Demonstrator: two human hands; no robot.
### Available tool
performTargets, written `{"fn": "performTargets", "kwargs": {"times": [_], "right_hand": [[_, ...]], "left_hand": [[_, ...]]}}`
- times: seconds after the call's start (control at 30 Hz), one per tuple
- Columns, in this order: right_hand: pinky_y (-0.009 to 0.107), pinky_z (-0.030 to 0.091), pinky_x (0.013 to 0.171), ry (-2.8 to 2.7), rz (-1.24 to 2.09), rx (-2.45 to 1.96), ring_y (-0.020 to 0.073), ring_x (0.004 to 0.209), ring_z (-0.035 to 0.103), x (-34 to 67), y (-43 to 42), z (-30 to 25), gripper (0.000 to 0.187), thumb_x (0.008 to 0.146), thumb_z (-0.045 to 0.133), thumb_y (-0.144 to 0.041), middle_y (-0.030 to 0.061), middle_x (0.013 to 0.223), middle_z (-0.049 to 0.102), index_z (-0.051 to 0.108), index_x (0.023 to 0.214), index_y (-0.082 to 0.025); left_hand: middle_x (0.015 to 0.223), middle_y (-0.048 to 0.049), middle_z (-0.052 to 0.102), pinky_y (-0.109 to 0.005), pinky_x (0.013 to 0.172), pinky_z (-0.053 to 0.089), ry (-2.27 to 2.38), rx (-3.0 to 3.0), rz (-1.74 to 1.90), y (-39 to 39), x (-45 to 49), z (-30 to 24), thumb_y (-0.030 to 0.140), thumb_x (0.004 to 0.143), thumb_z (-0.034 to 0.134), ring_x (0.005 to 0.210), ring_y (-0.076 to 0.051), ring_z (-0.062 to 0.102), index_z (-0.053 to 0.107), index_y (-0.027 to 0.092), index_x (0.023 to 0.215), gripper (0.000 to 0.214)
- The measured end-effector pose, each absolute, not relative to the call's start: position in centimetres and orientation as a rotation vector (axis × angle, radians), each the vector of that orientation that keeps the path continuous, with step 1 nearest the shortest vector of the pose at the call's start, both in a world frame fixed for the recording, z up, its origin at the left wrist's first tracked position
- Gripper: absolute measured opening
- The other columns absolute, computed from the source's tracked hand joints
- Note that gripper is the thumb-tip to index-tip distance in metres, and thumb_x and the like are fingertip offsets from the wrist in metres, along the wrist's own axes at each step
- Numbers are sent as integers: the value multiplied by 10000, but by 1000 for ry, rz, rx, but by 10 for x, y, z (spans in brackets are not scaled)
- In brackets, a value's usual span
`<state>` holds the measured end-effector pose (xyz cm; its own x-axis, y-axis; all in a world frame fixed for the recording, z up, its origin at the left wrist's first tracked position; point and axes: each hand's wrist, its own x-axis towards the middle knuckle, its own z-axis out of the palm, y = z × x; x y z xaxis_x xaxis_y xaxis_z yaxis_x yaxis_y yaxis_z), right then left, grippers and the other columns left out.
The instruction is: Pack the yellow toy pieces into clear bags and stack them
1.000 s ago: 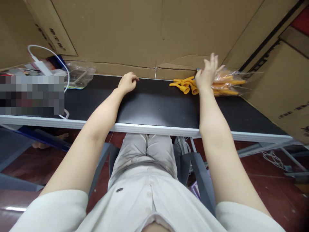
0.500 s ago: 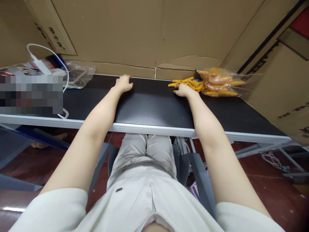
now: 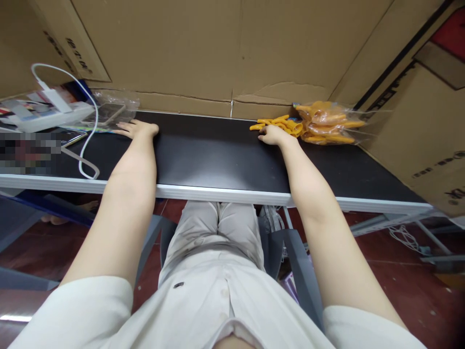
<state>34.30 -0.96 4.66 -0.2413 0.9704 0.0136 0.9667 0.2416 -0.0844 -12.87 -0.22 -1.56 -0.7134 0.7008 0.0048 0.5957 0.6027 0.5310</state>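
My left hand (image 3: 137, 129) lies over the left part of the black tabletop with fingers spread and pointing left, nothing visibly held. Its fingertips are beside a clear plastic bag (image 3: 127, 104) and a flat phone-shaped item (image 3: 109, 114). At the right, my right hand (image 3: 272, 135) rests low on the table, its fingers bent and the visible tips a little apart. Against its far side are several loose yellow plastic pieces (image 3: 290, 126) with finger-like prongs and rounded loops; the hand partly covers them. Beyond these sits a clear bag of similar yellow pieces (image 3: 327, 123).
Cardboard walls (image 3: 189, 48) close off the table's back and right side. A white cable (image 3: 96, 111) loops from a white power strip (image 3: 54, 116) at the left, near a blurred-out area. A metal edge (image 3: 218, 194) runs along the table's front.
My left hand has moved left across the tabletop towards the plastic bag, its fingers now spread. My right hand stays by the yellow pieces. The view has shifted slightly.
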Motion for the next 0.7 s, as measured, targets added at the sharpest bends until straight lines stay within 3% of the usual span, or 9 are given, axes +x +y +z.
{"fn": "performTargets", "kwargs": {"times": [0.1, 0.17, 0.23, 0.3, 0.37, 0.47, 0.57, 0.63, 0.7], "right_hand": [[464, 510, 1320, -2407, 109, -1907, 357, 1481, 696, 340, -15, 49, 473, 1080, 625, -216, 128, 1548, 756, 768, 1529, -175], [446, 505, 1325, -2395, 106, -1919, 352, 1493, 691, 338, -18, 50, 465, 1089, 623, -216, 129, 1558, 749, 768, 1527, -164], [434, 505, 1325, -2401, 100, -1928, 349, 1497, 690, 337, -20, 52, 463, 1097, 619, -220, 133, 1568, 743, 762, 1532, -144], [430, 507, 1325, -2416, 88, -1939, 344, 1499, 691, 336, -20, 52, 467, 1105, 614, -226, 129, 1576, 739, 752, 1542, -136], [429, 509, 1326, -2424, 69, -1948, 338, 1498, 693, 337, -19, 52, 467, 1109, 610, -234, 121, 1577, 740, 748, 1546, -143], [420, 510, 1326, -2433, 44, -1943, 325, 1497, 693, 338, -14, 50, 459, 1106, 612, -246, 105, 1572, 745, 759, 1533, -168], [423, 519, 1315, -2444, 29, -1922, 315, 1478, 704, 341, -8, 46, 452, 1094, 618, -254, 78, 1548, 762, 772, 1518, -215], [443, 528, 1306, -2451, 17, -1915, 323, 1465, 711, 343, -4, 45, 454, 1089, 619, -261, 81, 1536, 769, 775, 1513, -222], [459, 531, 1301, -2456, 6, -1912, 331, 1465, 709, 343, -3, 44, 457, 1087, 619, -267, 86, 1533, 770, 773, 1515, -218]], "left_hand": [[1824, -426, 270, -838, 1209, -298, 2644, 1089, 778, -4, -128, -14, 974, 463, 486, 1703, -620, 139, 310, -214, 1662, 1697], [1808, -375, 364, -886, 1226, -240, 2674, 1151, 733, -10, -121, -6, 878, 649, 590, 1682, -592, 212, 380, -149, 1661, 1457], [1826, -330, 363, -880, 1301, -82, 2705, 1224, 617, -22, -107, 7, 625, 861, 664, 1697, -523, 244, 425, -97, 1669, 1110], [1844, -333, 321, -750, 1371, 137, 2721, 1249, 490, -37, -90, 22, 391, 968, 671, 1706, -455, 286, 461, -96, 1661, 873], [1870, -318, 265, -654, 1375, 246, 2690, 1258, 380, -51, -74, 34, 354, 1037, 635, 1736, -407, 253, 441, -75, 1694, 809], [1904, -314, 139, -612, 1387, 236, 2686, 1223, 332, -68, -61, 43, 305, 1125, 503, 1772, -374, 174, 417, -86, 1707, 706], [1811, -284, 393, -702, 1313, 311, 2564, 1425, 386, -79, -55, 48, 507, 1050, 644, 1708, -472, 265, 554, 31, 1653, 773], [1585, -227, 646, -725, 1214, 411, 2387, 1674, 412, -84, -49, 53, 717, 912, 750, 1591, -516, 408, 692, 150, 1527, 838], [1390, -211, 744, -705, 1142, 480, 2274, 1856, 392, -88, -41, 59, 827, 830, 770, 1476, -519, 524, 758, 178, 1419, 877]]}}
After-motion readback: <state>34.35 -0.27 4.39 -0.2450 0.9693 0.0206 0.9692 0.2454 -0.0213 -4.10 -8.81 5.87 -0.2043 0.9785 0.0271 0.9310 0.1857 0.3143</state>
